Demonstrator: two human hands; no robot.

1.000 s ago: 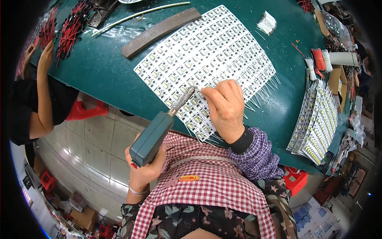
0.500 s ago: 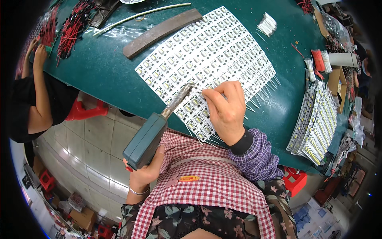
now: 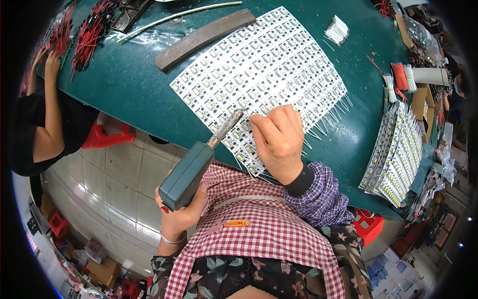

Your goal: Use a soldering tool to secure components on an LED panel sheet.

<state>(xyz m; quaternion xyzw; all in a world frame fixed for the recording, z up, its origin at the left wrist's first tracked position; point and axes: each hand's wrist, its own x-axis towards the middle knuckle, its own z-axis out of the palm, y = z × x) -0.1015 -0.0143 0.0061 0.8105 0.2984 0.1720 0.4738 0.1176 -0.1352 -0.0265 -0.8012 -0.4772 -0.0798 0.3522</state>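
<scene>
My left hand (image 3: pixel 185 212) is wrapped round the dark green body of a soldering gun (image 3: pixel 186 174). Its metal barrel points up and right, the tip over a white sheet of small LED circuit boards (image 3: pixel 259 60). Close beside that tip, my right hand (image 3: pixel 280 142) is closed in a pinch above the sheet; what is between the fingertips is too small to make out. Thin white wires (image 3: pixel 321 124) stick out from the sheet's right and near edges. Part of the sheet's near end is hidden under my right hand.
A brown curved bar (image 3: pixel 204 40) lies against the sheet's far left edge. Bundled white wires (image 3: pixel 336 30) lie beyond it. More LED boards (image 3: pixel 393 154) are stacked at right, near red wire bundles (image 3: pixel 399 76). Another person's arm (image 3: pixel 51 109) reaches onto the table at left.
The soldering gun's tip has shifted slightly right and down. My right hand has moved slightly left and down, still pinched. The sheet has shifted a little to the right.
</scene>
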